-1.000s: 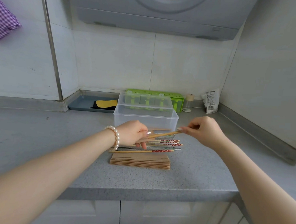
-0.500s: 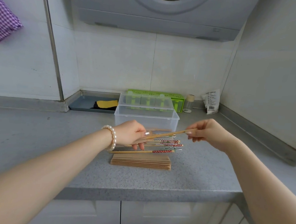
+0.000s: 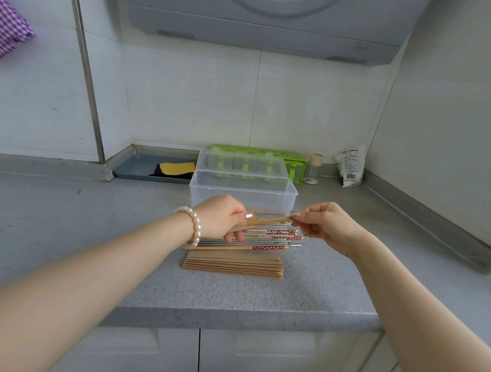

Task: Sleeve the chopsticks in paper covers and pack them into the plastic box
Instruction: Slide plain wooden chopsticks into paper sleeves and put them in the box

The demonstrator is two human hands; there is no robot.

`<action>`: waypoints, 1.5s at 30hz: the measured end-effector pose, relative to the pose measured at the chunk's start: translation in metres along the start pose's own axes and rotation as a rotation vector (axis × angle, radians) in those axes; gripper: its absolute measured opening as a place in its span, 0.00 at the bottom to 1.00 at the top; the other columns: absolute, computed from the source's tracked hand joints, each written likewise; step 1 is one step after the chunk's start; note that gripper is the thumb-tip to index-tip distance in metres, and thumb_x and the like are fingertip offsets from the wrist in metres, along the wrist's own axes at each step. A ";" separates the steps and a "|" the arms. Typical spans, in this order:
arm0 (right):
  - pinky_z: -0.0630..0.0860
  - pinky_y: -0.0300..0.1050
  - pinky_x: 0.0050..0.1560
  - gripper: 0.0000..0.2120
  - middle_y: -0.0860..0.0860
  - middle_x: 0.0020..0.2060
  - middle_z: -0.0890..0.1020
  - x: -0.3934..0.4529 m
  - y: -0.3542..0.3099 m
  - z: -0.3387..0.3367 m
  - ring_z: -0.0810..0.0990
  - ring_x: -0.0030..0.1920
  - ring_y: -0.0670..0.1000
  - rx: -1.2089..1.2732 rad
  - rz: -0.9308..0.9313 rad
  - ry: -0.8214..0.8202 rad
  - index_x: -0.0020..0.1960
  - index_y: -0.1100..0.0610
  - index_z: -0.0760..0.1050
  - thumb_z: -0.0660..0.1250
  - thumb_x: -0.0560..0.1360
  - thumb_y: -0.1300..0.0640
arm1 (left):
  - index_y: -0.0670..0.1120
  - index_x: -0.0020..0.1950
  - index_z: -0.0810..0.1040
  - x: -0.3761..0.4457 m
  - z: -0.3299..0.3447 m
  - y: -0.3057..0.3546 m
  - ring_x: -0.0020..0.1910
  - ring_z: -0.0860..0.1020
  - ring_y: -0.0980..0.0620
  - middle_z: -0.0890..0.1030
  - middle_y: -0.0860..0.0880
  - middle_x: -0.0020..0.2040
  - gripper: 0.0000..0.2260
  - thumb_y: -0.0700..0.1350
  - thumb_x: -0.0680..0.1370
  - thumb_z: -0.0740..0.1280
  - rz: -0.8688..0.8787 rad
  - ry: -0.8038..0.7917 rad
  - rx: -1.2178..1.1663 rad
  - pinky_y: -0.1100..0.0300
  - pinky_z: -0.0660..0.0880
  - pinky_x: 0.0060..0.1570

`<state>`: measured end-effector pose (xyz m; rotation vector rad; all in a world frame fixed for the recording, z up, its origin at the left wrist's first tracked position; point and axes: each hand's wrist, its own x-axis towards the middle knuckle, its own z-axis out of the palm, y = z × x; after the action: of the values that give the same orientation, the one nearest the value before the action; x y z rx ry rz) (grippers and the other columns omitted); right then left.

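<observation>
Chopstick (image 3: 271, 220) pinched between both hands' fingers (image 3: 297, 215).

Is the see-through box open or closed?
Open. The plastic box has its clear lid tipped up behind it, leaving the top uncovered.

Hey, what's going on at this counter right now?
A person is sleeving chopsticks. The left hand holds a paper cover while the right hand pinches the end of a wooden chopstick whose other end sits at the cover. Below them lie a row of loose chopsticks and a stack of paper covers on the grey counter. The clear plastic box stands open just behind; whether anything is packed inside is hard to tell.
</observation>
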<state>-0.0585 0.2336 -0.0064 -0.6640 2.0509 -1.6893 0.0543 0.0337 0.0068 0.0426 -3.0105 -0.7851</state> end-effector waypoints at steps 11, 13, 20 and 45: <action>0.71 0.43 0.41 0.06 0.58 0.33 0.77 0.002 0.007 0.018 0.73 0.35 0.52 0.010 0.004 -0.051 0.27 0.57 0.79 0.73 0.60 0.56 | 0.43 0.46 0.76 0.001 0.002 -0.001 0.36 0.82 0.52 0.84 0.51 0.42 0.14 0.47 0.82 0.54 -0.019 -0.065 -0.089 0.63 0.73 0.44; 0.71 0.45 0.43 0.07 0.59 0.34 0.77 0.003 0.007 0.016 0.73 0.35 0.54 -0.005 -0.006 -0.053 0.27 0.58 0.80 0.73 0.58 0.55 | 0.44 0.45 0.76 0.000 -0.001 -0.001 0.34 0.82 0.53 0.84 0.51 0.45 0.13 0.48 0.81 0.56 -0.020 -0.122 -0.136 0.62 0.73 0.44; 0.72 0.43 0.40 0.06 0.56 0.28 0.77 0.008 0.013 0.007 0.73 0.33 0.52 -0.022 -0.024 -0.072 0.26 0.57 0.80 0.72 0.61 0.58 | 0.44 0.43 0.82 0.002 -0.011 -0.015 0.41 0.84 0.54 0.85 0.48 0.41 0.04 0.44 0.73 0.70 -0.041 -0.138 -0.230 0.58 0.78 0.51; 0.72 0.48 0.53 0.10 0.54 0.52 0.78 0.118 0.071 0.023 0.75 0.54 0.56 -1.064 -0.180 0.227 0.54 0.56 0.80 0.61 0.78 0.56 | 0.49 0.40 0.75 0.029 -0.023 -0.074 0.33 0.71 0.62 0.76 0.56 0.35 0.08 0.43 0.79 0.61 -0.146 -0.171 0.037 0.71 0.65 0.33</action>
<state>-0.1480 0.1564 -0.0812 -0.9968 3.0873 -0.6184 0.0272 -0.0435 -0.0089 0.2093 -3.2140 -0.7817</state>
